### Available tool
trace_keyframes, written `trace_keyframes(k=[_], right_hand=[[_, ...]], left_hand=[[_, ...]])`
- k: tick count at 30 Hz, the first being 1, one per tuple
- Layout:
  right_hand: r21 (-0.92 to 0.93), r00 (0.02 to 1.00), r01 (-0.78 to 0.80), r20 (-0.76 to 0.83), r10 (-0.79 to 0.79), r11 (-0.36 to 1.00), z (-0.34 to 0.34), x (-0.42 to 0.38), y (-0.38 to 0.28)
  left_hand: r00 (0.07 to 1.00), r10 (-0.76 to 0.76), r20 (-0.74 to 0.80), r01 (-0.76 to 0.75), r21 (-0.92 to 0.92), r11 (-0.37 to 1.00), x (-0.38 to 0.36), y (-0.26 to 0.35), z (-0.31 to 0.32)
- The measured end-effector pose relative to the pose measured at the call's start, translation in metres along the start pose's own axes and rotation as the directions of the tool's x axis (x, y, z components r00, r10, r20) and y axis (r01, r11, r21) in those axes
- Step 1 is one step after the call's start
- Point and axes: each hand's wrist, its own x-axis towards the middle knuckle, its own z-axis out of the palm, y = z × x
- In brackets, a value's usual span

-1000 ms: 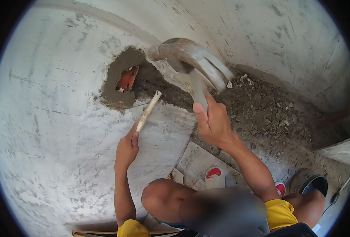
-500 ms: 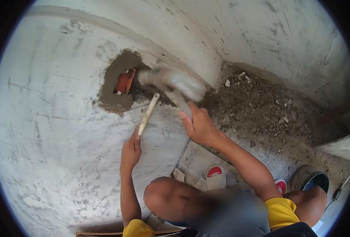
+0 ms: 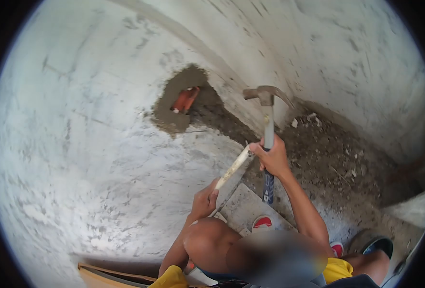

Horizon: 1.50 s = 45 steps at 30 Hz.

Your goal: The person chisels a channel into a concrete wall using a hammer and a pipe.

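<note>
My left hand [image 3: 204, 199] is closed around the lower end of a slim off-white pipe [image 3: 234, 167], which slants up to the right. A claw hammer [image 3: 269, 125] stands upright in my right hand [image 3: 275, 156], gripped midway along its handle, with the head up and the dark grip below. The pipe's upper end comes right to my right thumb and fingers. To the upper left, a red-orange box [image 3: 185, 100] sits recessed in the wall, ringed by rough grey mortar [image 3: 170, 118].
A dark groove [image 3: 222, 115] runs from the box down to the floor corner. Rubble and dirt [image 3: 327, 149] cover the floor at right. A pale slab [image 3: 251, 206] lies near a red-and-white shoe [image 3: 262, 222]. A wooden frame edge [image 3: 111, 277] is at lower left.
The hammer has come away from the wall and now stands upright, held midway along its handle. My left hand has brought the pipe down and right, to my right hand. The view has shifted.
</note>
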Motion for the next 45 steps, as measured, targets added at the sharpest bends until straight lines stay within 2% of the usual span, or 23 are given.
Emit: trace_keyframes(k=[3,5,7,11,13,14,16,17,19,20,23,29,31,32,34,35,37,38,39,40,44,45], right_hand=[[0.067,0.993,0.106,0.052,-0.110,0.992,0.009,-0.006,0.000],[0.039,0.992,0.063,0.103,-0.067,0.997,0.014,-0.008,-0.001],[-0.034,0.983,0.173,0.062,-0.171,0.984,0.025,-0.005,0.009],[-0.080,0.972,0.236,0.037,-0.234,0.968,0.037,-0.007,0.019],[-0.186,0.945,0.325,0.113,-0.308,0.927,0.035,-0.008,0.023],[-0.194,0.946,0.321,0.109,-0.305,0.927,0.033,-0.009,0.027],[-0.171,0.951,0.300,0.136,-0.279,0.938,0.033,-0.013,0.039],[-0.174,0.952,0.295,0.135,-0.273,0.940,0.037,-0.016,0.046],[-0.249,0.925,0.378,0.080,-0.370,0.892,0.048,-0.024,0.058],[-0.254,0.928,0.373,0.082,-0.365,0.892,0.052,-0.028,0.063],[-0.254,0.944,0.328,0.065,-0.323,0.910,0.057,-0.036,0.079],[-0.313,0.955,0.288,0.029,-0.294,0.905,0.059,-0.038,0.103],[-0.318,0.905,0.404,0.003,-0.425,0.858,0.060,-0.040,0.098],[-0.318,0.905,0.403,0.001,-0.425,0.858,0.060,-0.042,0.096],[-0.166,0.811,0.580,0.017,-0.585,0.798,0.059,-0.047,0.095],[-0.166,0.812,0.577,0.014,-0.583,0.800,0.061,-0.051,0.098],[0.099,0.815,0.578,-0.029,-0.579,0.810,0.067,-0.059,0.102],[0.097,0.816,0.577,-0.032,-0.577,0.811,0.065,-0.058,0.102],[-0.189,0.890,0.454,0.038,-0.455,0.871,0.062,-0.055,0.097],[-0.466,0.948,0.303,0.061,-0.312,0.831,0.057,-0.053,0.092],[-0.436,0.969,0.236,0.042,-0.242,0.868,0.041,-0.056,0.087],[-0.362,0.935,0.333,0.010,-0.353,0.871,0.043,-0.059,0.090]], left_hand=[[1.000,-0.024,-0.003,0.024,0.005,1.000,-0.008,0.018,-0.014],[0.998,-0.056,-0.007,0.056,-0.005,0.998,-0.016,0.029,-0.021],[0.998,-0.067,-0.019,0.066,-0.063,0.996,-0.022,0.035,-0.024],[0.994,-0.107,0.010,0.107,-0.140,0.984,-0.020,0.018,-0.026],[0.995,-0.086,-0.049,0.090,0.080,0.993,-0.014,0.018,-0.031],[0.995,-0.085,-0.042,0.088,0.072,0.994,-0.008,0.019,-0.032],[0.978,0.017,-0.210,0.017,0.162,0.987,0.002,0.021,-0.037],[0.978,0.013,-0.206,0.020,0.158,0.987,0.007,0.021,-0.041],[0.964,0.057,-0.260,0.011,0.253,0.967,0.016,0.020,-0.046],[0.958,0.068,-0.279,0.013,0.279,0.960,0.018,0.017,-0.046],[0.971,-0.033,-0.238,0.096,0.259,0.961,0.023,0.024,-0.054],[0.969,-0.116,-0.216,0.173,0.267,0.948,0.019,0.040,-0.060],[0.971,-0.088,-0.223,0.147,0.267,0.952,0.020,0.035,-0.059],[0.971,-0.056,-0.231,0.119,0.265,0.957,0.021,0.031,-0.058],[0.971,-0.049,-0.234,0.111,0.257,0.960,0.022,0.025,-0.056],[0.970,-0.046,-0.237,0.106,0.248,0.963,0.021,0.022,-0.056],[0.970,-0.032,-0.242,0.095,0.252,0.963,0.022,0.019,-0.055],[0.967,-0.018,-0.253,0.084,0.253,0.964,0.022,0.018,-0.054],[0.969,-0.015,-0.248,0.079,0.252,0.964,0.021,0.017,-0.054],[0.970,-0.027,-0.242,0.094,0.268,0.959,0.022,0.016,-0.055],[0.972,-0.036,-0.234,0.098,0.259,0.961,0.022,0.014,-0.057],[0.972,-0.044,-0.229,0.105,0.262,0.959,0.021,0.014,-0.057]])
